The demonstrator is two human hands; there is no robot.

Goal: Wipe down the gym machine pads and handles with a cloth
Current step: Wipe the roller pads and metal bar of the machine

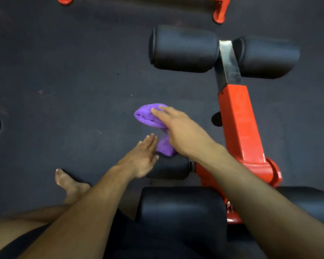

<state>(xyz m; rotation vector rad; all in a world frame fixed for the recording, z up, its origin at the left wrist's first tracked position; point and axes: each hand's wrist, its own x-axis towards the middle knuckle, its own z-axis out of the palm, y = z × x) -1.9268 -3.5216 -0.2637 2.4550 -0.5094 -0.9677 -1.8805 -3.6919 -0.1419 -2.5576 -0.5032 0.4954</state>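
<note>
Black vinyl fills the near edge of the view: a thick lower roller pad on the red machine frame, with both forearms reaching out over it. Just beyond, a smaller roller pad sticks out to the left of the frame, and the left hand hovers at its far end, fingers straight and relaxed, grasping nothing. The purple cloth hangs bunched from the right hand, which lies over it; its fingers look extended across the top, and the grip underneath is hidden, so how firmly it holds I cannot tell. The cloth's lower fold dangles beside the left fingertips, just above the small pad.

The main risk, as I judge it, is the loose cloth slipping to the dark rubber floor and picking up grit, since it is only draped and bunched. A bare foot stands close to the frame's base, so a stubbed toe is possible.

Room is generous to the left, over open floor. To the right the frame blocks sideways sweeps. Farther off, the two upper roller pads flank a steel post, well apart from both hands.
</note>
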